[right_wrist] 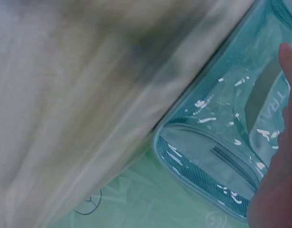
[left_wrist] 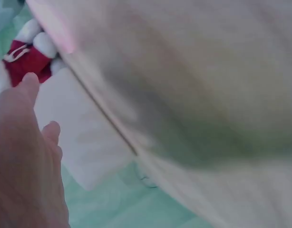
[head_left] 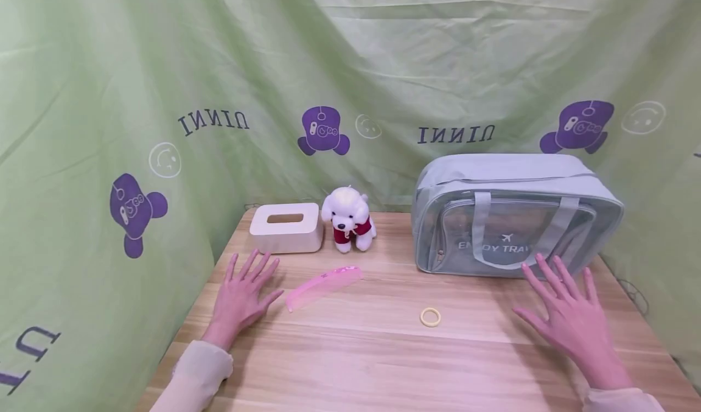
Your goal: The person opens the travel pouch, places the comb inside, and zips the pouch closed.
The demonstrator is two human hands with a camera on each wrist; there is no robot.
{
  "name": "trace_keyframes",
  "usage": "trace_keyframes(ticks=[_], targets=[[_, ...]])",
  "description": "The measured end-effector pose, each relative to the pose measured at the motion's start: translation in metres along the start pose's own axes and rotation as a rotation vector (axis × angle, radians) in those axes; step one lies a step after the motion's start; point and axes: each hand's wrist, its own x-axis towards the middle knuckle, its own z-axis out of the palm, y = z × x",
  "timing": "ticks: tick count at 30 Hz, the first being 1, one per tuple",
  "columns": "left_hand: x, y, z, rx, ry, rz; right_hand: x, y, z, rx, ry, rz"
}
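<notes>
My left hand is spread over the left side of the table, its fingers straight and holding nothing. Just beyond its fingertips is a white tissue box with an oblong slot in its top. To its right lies a pink comb. My right hand, also spread, holds nothing in front of a grey-green travel bag with a clear front and two straps. In the head view its fingertips overlap the bag's lower edge; whether they touch cannot be told. Left of this hand lies a small yellow ring.
A white plush dog in a red top sits between the tissue box and the bag, at the back of the wooden table. Green printed cloth hangs behind the table and along both sides.
</notes>
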Motion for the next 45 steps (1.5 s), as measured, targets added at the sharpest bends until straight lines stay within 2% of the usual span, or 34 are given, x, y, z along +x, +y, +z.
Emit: trace_keyframes(ticks=[3,6,8,10,13,15,17,20,22,26,31,34,39,45], targets=[[0.015,0.003,-0.017,-0.024,0.079,-0.015,0.01,0.001,-0.01,0.022,0.042,0.007],[0.039,0.015,-0.043,-0.084,0.17,-0.031,0.025,-0.001,-0.024,0.067,0.123,0.014],[0.057,0.031,-0.059,-0.186,0.204,-0.043,0.036,-0.005,-0.036,0.111,0.184,0.015],[0.078,0.054,-0.068,-0.343,0.225,-0.056,0.05,-0.011,-0.049,0.168,0.233,0.025],[0.116,0.097,-0.072,-0.646,0.217,-0.055,0.077,-0.017,-0.07,0.26,0.3,0.038],[0.145,0.126,-0.07,-0.853,0.204,-0.028,0.099,-0.019,-0.081,0.323,0.359,0.038],[0.168,0.156,-0.066,-0.988,0.168,-0.007,0.118,-0.022,-0.086,0.371,0.414,0.03],[0.198,0.193,-0.058,-1.079,0.109,0.018,0.142,-0.024,-0.088,0.433,0.469,0.01],[0.212,0.211,-0.05,-1.085,0.076,0.007,0.153,-0.025,-0.086,0.46,0.475,0.003],[0.228,0.235,-0.029,-1.159,0.046,-0.048,0.165,-0.026,-0.079,0.487,0.446,-0.012],[0.235,0.25,-0.011,-1.204,0.014,-0.118,0.169,-0.028,-0.064,0.519,0.415,0.008],[0.236,0.256,-0.006,-1.206,-0.011,-0.11,0.169,-0.029,-0.06,0.534,0.412,0.048],[0.238,0.263,0.001,-1.254,-0.008,-0.087,0.17,-0.032,-0.055,0.553,0.423,0.084],[0.243,0.267,0.01,-1.336,0.008,-0.109,0.171,-0.034,-0.053,0.573,0.438,0.095]])
